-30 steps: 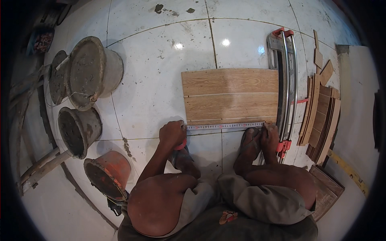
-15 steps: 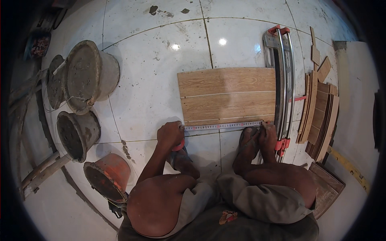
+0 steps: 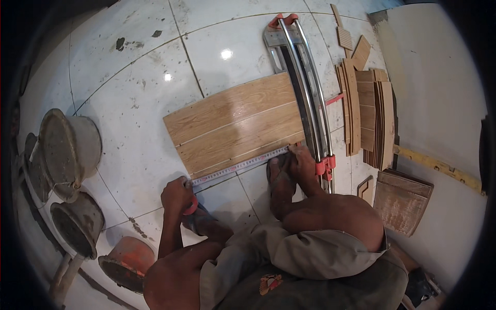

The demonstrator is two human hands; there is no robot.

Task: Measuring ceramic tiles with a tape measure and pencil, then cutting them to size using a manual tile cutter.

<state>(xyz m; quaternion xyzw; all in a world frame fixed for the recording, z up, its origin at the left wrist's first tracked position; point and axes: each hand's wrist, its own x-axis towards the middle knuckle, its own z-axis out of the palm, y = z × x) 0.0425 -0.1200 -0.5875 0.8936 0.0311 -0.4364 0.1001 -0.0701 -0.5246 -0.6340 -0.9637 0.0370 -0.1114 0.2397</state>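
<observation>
A wood-patterned tile [image 3: 258, 96] with pale lines lies on the floor in front of me. Along its near edge runs a white tape measure [image 3: 243, 166], stretched between both hands. My left hand [image 3: 176, 194] is closed round the tape at the tile's near left corner; a red curved piece shows below that hand. At the near right corner, my right hand [image 3: 301, 161] pinches the other end of the tape. Against the tile's right side stands a tile cutter [image 3: 318, 98] with two steel rails and red end pieces.
Wood-patterned offcuts [image 3: 368, 111] are stacked right of the cutter, near the wall. A yellow spirit level [image 3: 439, 169] and a brown tile [image 3: 400, 201] lie nearby. At the left are mortar-stained buckets [image 3: 85, 139] and an orange bucket [image 3: 132, 256]. My feet are just behind the tape.
The view has swung right, so the tile, cutter and buckets appear shifted left and tilted. Both hands keep their hold on the tape along the tile's near edge.
</observation>
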